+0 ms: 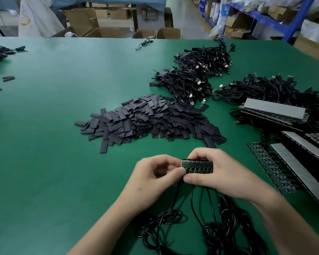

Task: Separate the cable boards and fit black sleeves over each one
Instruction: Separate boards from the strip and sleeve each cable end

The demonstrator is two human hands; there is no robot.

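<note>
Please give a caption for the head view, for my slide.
Left hand and right hand grip a strip of cable boards; black sleeves lie piled beyond.

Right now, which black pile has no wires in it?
The middle pile of flat black sleeves; the heap behind it and the heap to its right are tangled cables.

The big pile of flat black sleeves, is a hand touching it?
No, the left hand and right hand grip a green circuit-board strip, clear of the sleeve pile.
</note>
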